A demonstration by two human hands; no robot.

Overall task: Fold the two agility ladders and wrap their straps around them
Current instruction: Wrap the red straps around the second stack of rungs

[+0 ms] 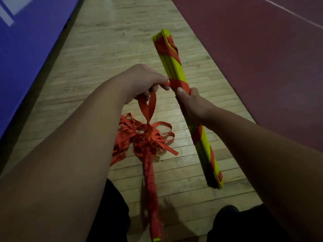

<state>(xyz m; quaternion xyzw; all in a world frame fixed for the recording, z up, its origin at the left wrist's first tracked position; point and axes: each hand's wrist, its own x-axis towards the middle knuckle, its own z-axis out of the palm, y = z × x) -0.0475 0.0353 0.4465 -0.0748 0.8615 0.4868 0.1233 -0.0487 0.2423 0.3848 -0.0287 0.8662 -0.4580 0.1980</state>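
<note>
Over the wooden floor (pixel 104 49), your left hand (pixel 145 82) pinches the red strap (pixel 148 105) between curled fingers, your right hand (pixel 194 103) clamps round the middle of the folded yellow ladder (pixel 173 67), and the red-wound second ladder (pixel 150 172) lies just left of it.

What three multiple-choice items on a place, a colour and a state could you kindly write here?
1. Where is the second ladder? A on the wooden floor B on a bench C on a table
2. What colour are the rungs of the held bundle? A blue B yellow C white
3. What is the left hand doing? A lying flat B pinching the red strap C hanging idle
1 A, it lies on the boards; 2 B, yellow shows between strap turns; 3 B, its fingers pinch the strap while the right hand grips the bundle.
</note>
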